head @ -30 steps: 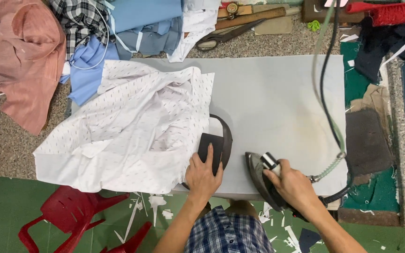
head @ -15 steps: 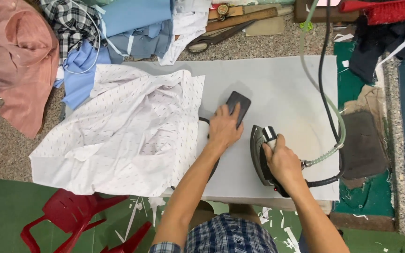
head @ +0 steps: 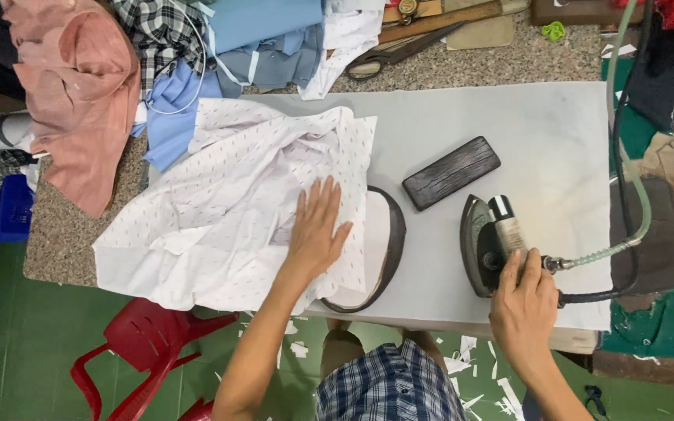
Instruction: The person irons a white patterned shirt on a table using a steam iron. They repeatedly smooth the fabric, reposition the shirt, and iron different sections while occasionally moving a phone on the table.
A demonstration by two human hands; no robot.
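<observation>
A white shirt (head: 220, 210) with small dark marks lies crumpled over the left half of a grey ironing pad (head: 524, 132). My left hand (head: 315, 230) rests flat on the shirt's right edge, fingers spread, holding nothing. Just right of it a dark oval frame (head: 394, 242) peeks out from under the shirt. A dark wooden block (head: 451, 172) lies free on the pad. My right hand (head: 526, 300) touches the rear of a steam iron (head: 489, 242) that stands on the pad; its handle shows ahead of my fingers.
The iron's hose and black cord (head: 626, 156) run up the right side. Pink, plaid and blue garments (head: 157, 70) are heaped at the back left, with scissors (head: 399, 51) behind the pad. A red plastic chair (head: 146, 351) stands below the table edge. Fabric scraps litter the green floor.
My left hand let go of the dark block, which now lies on the pad, and moved left onto the shirt. My right hand slid back from the iron's handle to its rear.
</observation>
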